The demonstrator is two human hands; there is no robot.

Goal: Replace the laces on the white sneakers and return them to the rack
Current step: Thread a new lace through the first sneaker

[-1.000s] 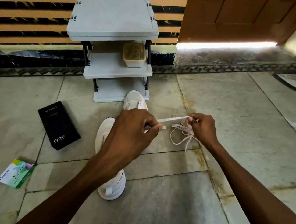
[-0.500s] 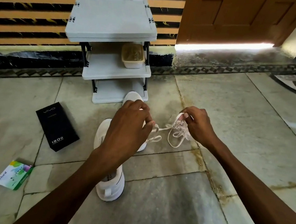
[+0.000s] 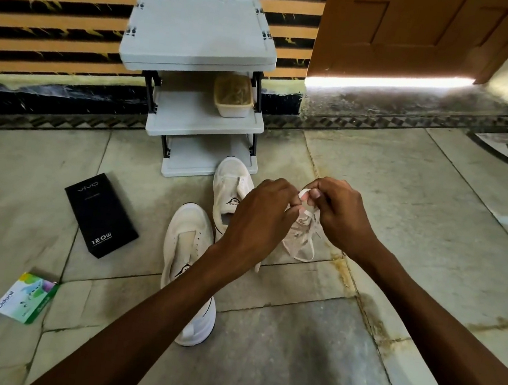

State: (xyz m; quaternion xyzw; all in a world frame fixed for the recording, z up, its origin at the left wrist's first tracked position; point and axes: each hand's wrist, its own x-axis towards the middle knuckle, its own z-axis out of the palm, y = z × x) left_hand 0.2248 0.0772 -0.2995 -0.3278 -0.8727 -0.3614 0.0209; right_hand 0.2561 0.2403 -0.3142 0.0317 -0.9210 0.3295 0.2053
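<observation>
Sneakers (image 3: 189, 242) partly hidden by L arm (image 3: 171, 306) (box (image 3: 101, 215) beside).

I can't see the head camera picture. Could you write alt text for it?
The left hand and right hand pinch a bunched white lace above a stone floor, beside two white sneakers. A grey rack stands behind them at the wall, and a black box and green packet lie to the left.
</observation>
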